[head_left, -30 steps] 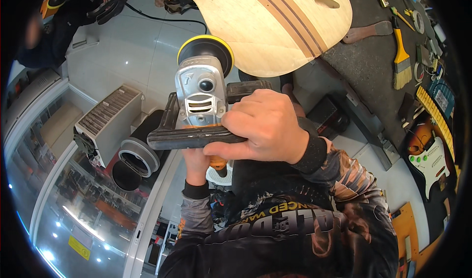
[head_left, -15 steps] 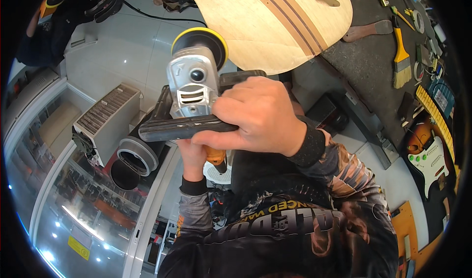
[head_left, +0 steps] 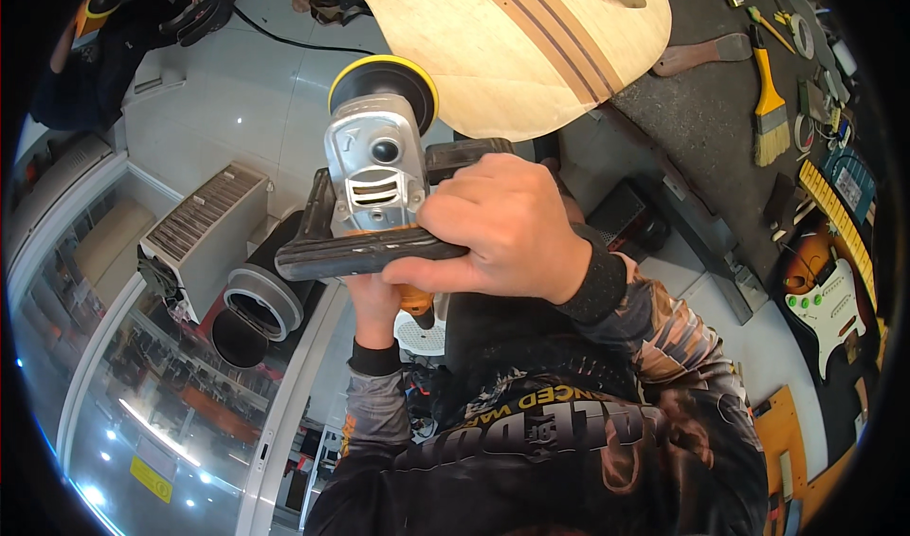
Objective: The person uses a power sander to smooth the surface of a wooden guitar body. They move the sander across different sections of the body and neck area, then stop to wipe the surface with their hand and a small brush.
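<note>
I hold an angle polisher (head_left: 374,162) with a silver gear housing, orange body and black handle frame; its round black backing pad (head_left: 384,81) has a yellow rim and faces away from me. My right hand (head_left: 498,228) is closed round the black handle (head_left: 332,256). My left hand (head_left: 376,308) is underneath on the orange body, its fingers largely hidden by the tool. Just beyond the pad lies a pale wooden guitar body (head_left: 474,62) with dark centre stripes.
The dark bench (head_left: 701,109) at right carries brushes (head_left: 773,128), tools and a sunburst guitar with white pickguard (head_left: 834,318). At left are a white ribbed box (head_left: 204,233), a black cylinder (head_left: 265,304), a glass cabinet (head_left: 161,403), a cable and a dark shape at the upper left.
Compared with a second ago, the polisher and both my hands have shifted slightly up and to the left in the picture. The grip looks the same.
</note>
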The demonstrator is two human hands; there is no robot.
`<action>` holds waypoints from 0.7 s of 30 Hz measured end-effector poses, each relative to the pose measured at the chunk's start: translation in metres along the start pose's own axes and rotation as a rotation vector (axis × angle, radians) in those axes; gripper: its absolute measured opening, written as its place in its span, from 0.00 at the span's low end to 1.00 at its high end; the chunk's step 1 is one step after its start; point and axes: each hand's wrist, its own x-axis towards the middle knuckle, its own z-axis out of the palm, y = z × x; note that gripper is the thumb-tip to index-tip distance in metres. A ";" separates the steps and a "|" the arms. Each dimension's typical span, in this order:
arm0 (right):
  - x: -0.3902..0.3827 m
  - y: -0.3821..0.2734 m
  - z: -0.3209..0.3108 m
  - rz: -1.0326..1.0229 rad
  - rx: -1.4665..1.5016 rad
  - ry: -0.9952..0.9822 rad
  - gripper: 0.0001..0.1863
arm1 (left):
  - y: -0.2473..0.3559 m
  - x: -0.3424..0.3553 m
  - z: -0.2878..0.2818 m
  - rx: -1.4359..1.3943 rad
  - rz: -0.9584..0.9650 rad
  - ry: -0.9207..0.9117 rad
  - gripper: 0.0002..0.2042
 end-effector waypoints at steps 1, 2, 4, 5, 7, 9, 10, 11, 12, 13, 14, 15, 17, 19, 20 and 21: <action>-0.005 -0.001 -0.003 -0.001 0.000 -0.002 0.27 | -0.004 -0.006 0.005 -0.002 0.000 0.001 0.25; -0.014 -0.003 -0.010 0.026 -0.013 -0.031 0.27 | 0.005 -0.009 0.021 -0.128 -0.043 0.012 0.26; -0.035 -0.005 -0.021 0.061 -0.015 -0.089 0.27 | 0.023 -0.020 0.027 -0.005 -0.077 -0.071 0.37; -0.044 -0.008 -0.029 0.056 -0.006 -0.089 0.27 | 0.023 -0.027 0.033 0.028 -0.080 -0.077 0.42; -0.063 -0.007 -0.037 0.089 0.004 -0.101 0.27 | 0.013 -0.035 0.045 0.060 -0.096 -0.101 0.48; -0.064 -0.004 -0.042 0.087 -0.013 -0.136 0.28 | 0.015 -0.035 0.054 -0.039 -0.105 -0.076 0.48; -0.059 -0.003 -0.039 0.063 -0.006 -0.132 0.27 | 0.016 -0.035 0.057 -0.146 -0.101 -0.041 0.46; -0.052 -0.001 -0.035 0.034 0.007 -0.125 0.27 | 0.018 -0.035 0.057 -0.144 -0.101 -0.036 0.46; -0.049 0.004 -0.023 0.009 0.032 -0.029 0.29 | 0.017 -0.034 0.055 -0.100 -0.111 -0.019 0.45; -0.049 0.006 -0.024 0.010 0.027 -0.030 0.29 | 0.013 -0.033 0.056 -0.049 -0.096 -0.018 0.44; -0.049 0.007 -0.024 0.012 0.029 -0.031 0.30 | 0.009 -0.034 0.056 0.005 -0.085 -0.007 0.43; -0.050 0.008 -0.024 0.013 0.030 -0.032 0.30 | 0.006 -0.036 0.055 0.061 -0.074 0.005 0.42; -0.061 0.010 -0.038 0.008 0.036 -0.058 0.29 | -0.002 -0.044 0.069 -0.003 -0.062 0.020 0.42; -0.076 0.009 -0.057 0.040 0.028 -0.094 0.27 | -0.004 -0.050 0.089 -0.063 -0.033 0.056 0.40; -0.081 0.007 -0.068 0.060 0.021 -0.110 0.26 | -0.010 -0.052 0.094 -0.047 -0.012 0.000 0.38; -0.088 0.006 -0.079 0.047 0.022 -0.112 0.26 | -0.009 -0.051 0.100 -0.032 0.002 -0.031 0.37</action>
